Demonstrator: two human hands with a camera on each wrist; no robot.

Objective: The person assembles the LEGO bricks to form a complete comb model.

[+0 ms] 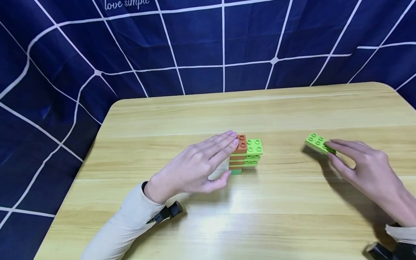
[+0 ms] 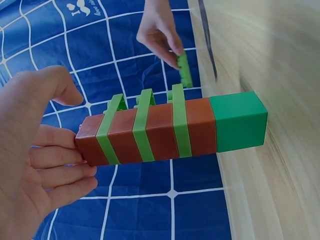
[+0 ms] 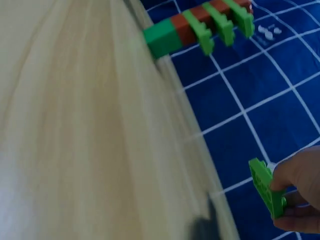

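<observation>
A tower of toy building bricks (image 2: 162, 127) stands upright on the table, with a dark green brick (image 2: 240, 122) at its foot. Above that, orange-brown bricks alternate with thin lime-green plates, whose studded ends jut out to the right in the head view. My left hand (image 1: 198, 162) touches the top orange-brown brick (image 1: 242, 143) with its fingers fairly straight and its thumb apart from the tower. To the right, my right hand (image 1: 370, 169) pinches one lime-green studded plate (image 1: 316, 141) between thumb and fingers, raised above the table and away from the tower.
The wooden table (image 1: 156, 122) has rounded far corners. Behind it and along the left hangs a dark blue cloth (image 1: 201, 43) with white grid lines. A black wrist device (image 1: 167, 212) sits at the left sleeve, close over the table.
</observation>
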